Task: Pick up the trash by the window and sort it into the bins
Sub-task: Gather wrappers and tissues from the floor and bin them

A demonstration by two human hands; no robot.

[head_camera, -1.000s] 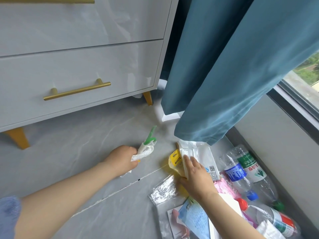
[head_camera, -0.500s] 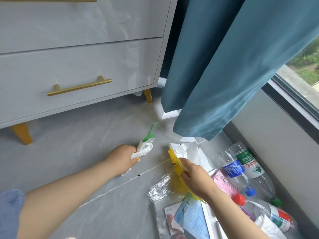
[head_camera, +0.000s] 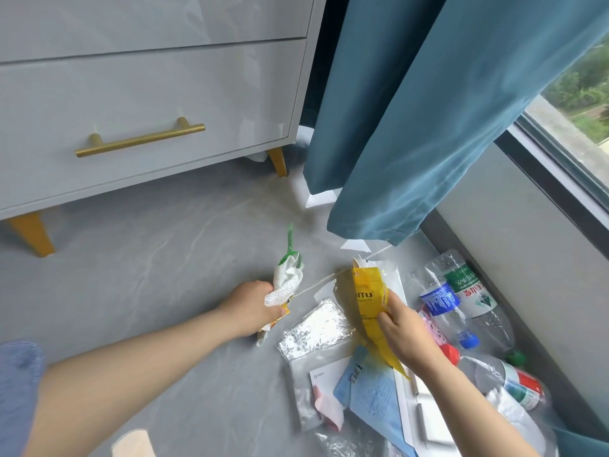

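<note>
Yellow wrapper [head_camera: 369, 308], pinched in the closed right hand [head_camera: 403, 334], raised above floor litter: foil pouch [head_camera: 314, 328], blue packet [head_camera: 372, 394], plastic bottles [head_camera: 461, 301] along the wall. Left hand [head_camera: 253, 308] fisted around crumpled white tissue [head_camera: 286, 285] with green scrap. Teal curtain [head_camera: 428, 127] overhangs the pile; grey dresser [head_camera: 148, 94] behind.

home bedroom, dresser [head_camera: 148, 103], curtain [head_camera: 428, 110], window [head_camera: 580, 103]
</note>
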